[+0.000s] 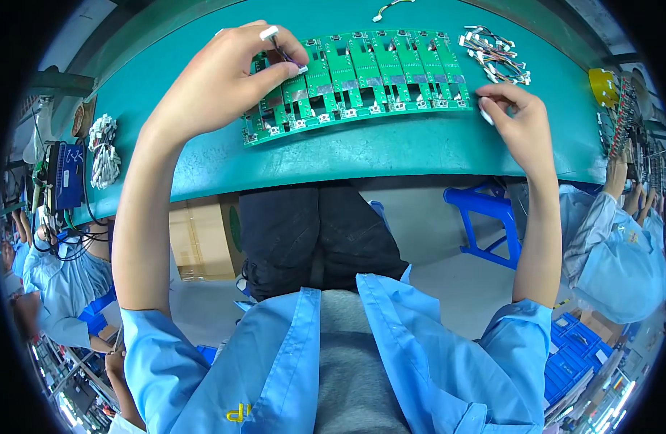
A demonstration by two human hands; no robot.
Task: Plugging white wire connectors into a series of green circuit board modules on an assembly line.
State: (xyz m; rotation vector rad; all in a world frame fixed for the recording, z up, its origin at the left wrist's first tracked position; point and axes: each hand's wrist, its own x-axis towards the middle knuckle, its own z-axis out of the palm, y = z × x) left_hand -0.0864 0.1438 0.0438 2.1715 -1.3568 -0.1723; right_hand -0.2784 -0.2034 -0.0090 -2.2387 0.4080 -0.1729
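A panel of green circuit boards (367, 72), joined side by side, lies on the green table mat (333, 153) in front of me. My left hand (221, 83) is over the panel's left end, its thumb and fingers pinching a short wire harness (276, 48). One white connector of it sticks up above the fingers, while another shows at the thumb tip, close to the boards. Just off the panel's right end, my right hand (522, 129) is closed in a pinch on a small white piece (486, 116), mostly hidden by the fingers.
Several loose wire harnesses (496, 56) lie beyond my right hand, and a single cable (391, 9) lies at the far edge. At left are a white cable bundle (104, 152) and a blue box (69, 175). A yellow roll (602, 88) stands far right. Co-workers sit on both sides.
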